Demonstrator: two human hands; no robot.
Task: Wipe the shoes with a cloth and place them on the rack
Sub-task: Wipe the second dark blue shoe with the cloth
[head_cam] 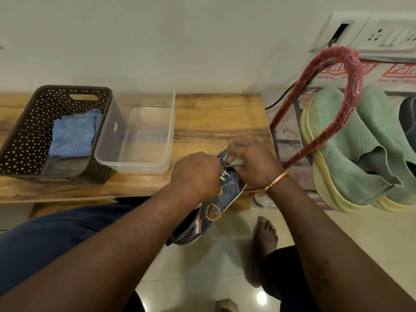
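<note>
Left hand [195, 174]: your fingers curl down over the laced top of the denim shoe [216, 208] and grip it; the fingertips are hidden under your knuckles.
Right hand [254, 163]: curled, pinching a pale scrap [236, 162] at the shoe's far end; you cannot tell whether the scrap is a cloth or part of the shoe.
Denim shoe: held between your hands, its far end over the near right corner of the wooden bench [213, 118] and its heel hanging toward you above the floor; the toe is hidden behind your right hand, so whether it rests on the bench is unclear.
Blue cloth [74, 134]: folded inside the brown basket [27, 131], far left on the bench, well apart from your hands.
Clear tub [135, 136]: just right of the basket.
Rack [356, 82]: right of the bench, a red frame in plastic wrap, cut off at the picture's right edge.
Green shoes [337, 143]: a pair on the rack, with yellow soles.
Dark shoe [408, 118]: behind the green pair, mostly cut off.
</note>
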